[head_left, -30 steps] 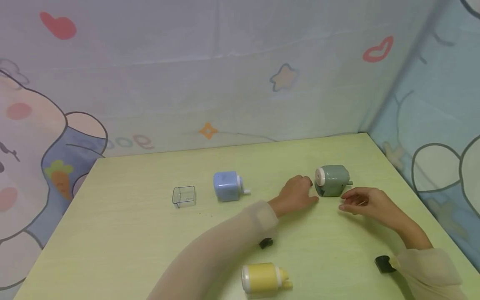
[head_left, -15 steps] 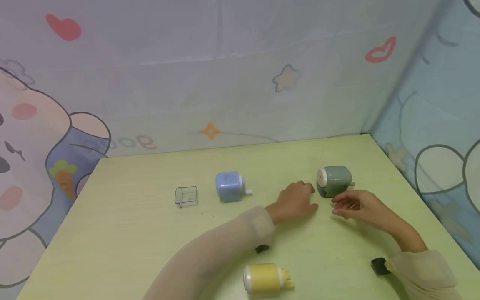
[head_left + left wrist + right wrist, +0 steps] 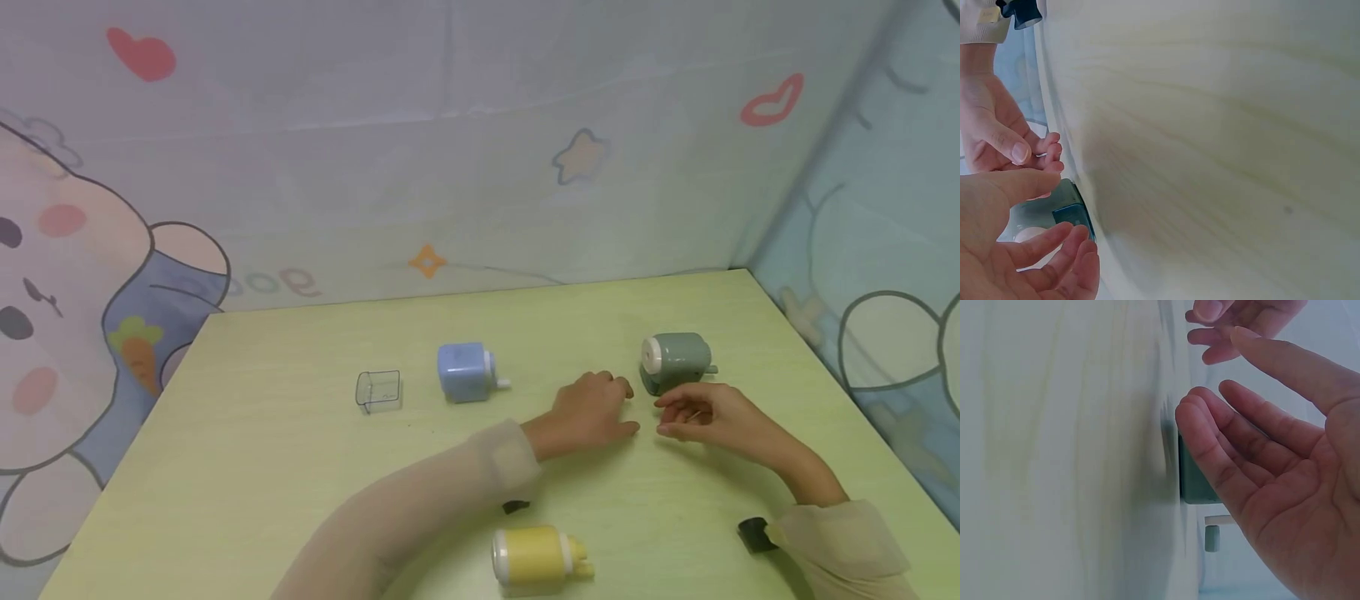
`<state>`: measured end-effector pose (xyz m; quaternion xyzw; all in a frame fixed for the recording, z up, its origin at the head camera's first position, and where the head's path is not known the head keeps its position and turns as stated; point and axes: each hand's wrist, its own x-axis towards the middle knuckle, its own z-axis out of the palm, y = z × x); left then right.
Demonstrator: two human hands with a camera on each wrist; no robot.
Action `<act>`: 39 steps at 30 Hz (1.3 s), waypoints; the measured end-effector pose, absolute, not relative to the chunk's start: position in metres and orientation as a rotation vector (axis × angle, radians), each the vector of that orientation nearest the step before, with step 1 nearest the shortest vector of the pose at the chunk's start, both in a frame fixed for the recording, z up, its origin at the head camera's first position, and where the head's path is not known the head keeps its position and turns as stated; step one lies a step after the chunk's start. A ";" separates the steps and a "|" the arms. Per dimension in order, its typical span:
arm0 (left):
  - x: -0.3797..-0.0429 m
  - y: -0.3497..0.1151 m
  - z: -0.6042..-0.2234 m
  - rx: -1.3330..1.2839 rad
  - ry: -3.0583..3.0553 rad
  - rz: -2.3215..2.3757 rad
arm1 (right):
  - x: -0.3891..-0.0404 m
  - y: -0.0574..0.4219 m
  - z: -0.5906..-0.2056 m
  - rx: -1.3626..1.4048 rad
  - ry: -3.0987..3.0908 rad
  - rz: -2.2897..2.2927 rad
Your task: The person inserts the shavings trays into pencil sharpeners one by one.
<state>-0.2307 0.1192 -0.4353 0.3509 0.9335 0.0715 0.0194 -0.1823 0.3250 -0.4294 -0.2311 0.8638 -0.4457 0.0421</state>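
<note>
A green hand-crank pencil sharpener (image 3: 678,357) with a white front lies on its side at the table's far right. In front of it is my right hand (image 3: 716,417), palm inward and fingers loosely bent; the right wrist view shows the palm (image 3: 1297,494) bare. To the left my left hand (image 3: 588,412) hovers low with fingers relaxed, and nothing is between them. Both hands face each other across a narrow gap. The left wrist view shows the green sharpener (image 3: 1054,209) beyond the left fingers, partly hidden by them.
A blue crank sharpener (image 3: 465,372) stands left of the hands, beside a clear shavings drawer (image 3: 378,390). A yellow crank sharpener (image 3: 532,556) lies near the front, close to the left sleeve (image 3: 420,500). Printed cloth (image 3: 450,167) hangs behind the table.
My right hand has moved slightly left, and my left hand slightly toward the front, away from the green sharpener's face. The whole view has shifted a little. The sharpeners stay put.
</note>
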 end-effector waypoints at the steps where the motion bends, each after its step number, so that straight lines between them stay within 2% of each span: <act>1: -0.230 0.117 -0.434 1.084 2.897 0.207 | -0.183 0.324 -0.430 -0.714 2.634 -1.372; 19: -0.221 0.081 -0.425 1.150 2.839 0.179 | -0.195 0.299 -0.432 -0.811 2.566 -1.373; 39: -0.211 0.047 -0.415 1.104 2.775 0.277 | -0.210 0.271 -0.437 -0.886 2.577 -1.283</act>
